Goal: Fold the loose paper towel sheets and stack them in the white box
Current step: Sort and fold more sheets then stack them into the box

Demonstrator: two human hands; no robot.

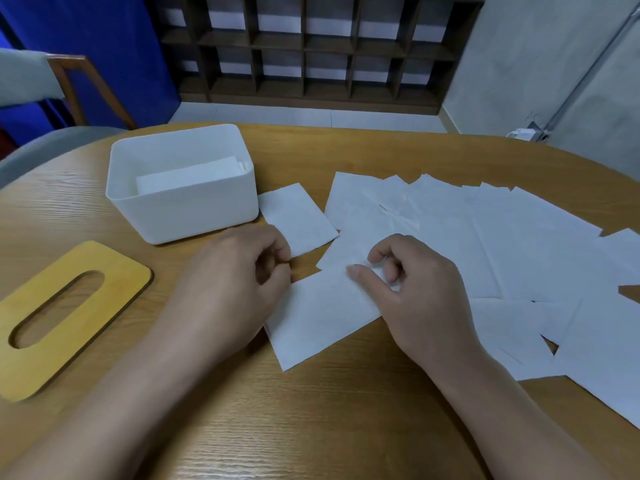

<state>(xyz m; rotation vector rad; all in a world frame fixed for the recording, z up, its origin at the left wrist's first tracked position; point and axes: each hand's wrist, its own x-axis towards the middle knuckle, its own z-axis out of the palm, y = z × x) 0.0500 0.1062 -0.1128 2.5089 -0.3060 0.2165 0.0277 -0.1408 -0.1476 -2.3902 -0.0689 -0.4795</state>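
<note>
A white box (194, 216) stands at the left of the wooden table (311, 427), with a stack of folded white sheets (187, 176) inside. A folded sheet (299, 220) lies just right of the box. In front of me lies a paper towel sheet (318, 320). My left hand (235, 278) has curled fingers at its left edge. My right hand (415, 289) pinches its upper right part between thumb and forefinger. Several loose sheets (502, 244) spread across the right of the table.
A yellow wooden lid (41, 341) with an oval slot lies at the left near the table edge. Chairs stand beyond the table at the far left, and a dark shelf unit (311, 46) lines the back wall.
</note>
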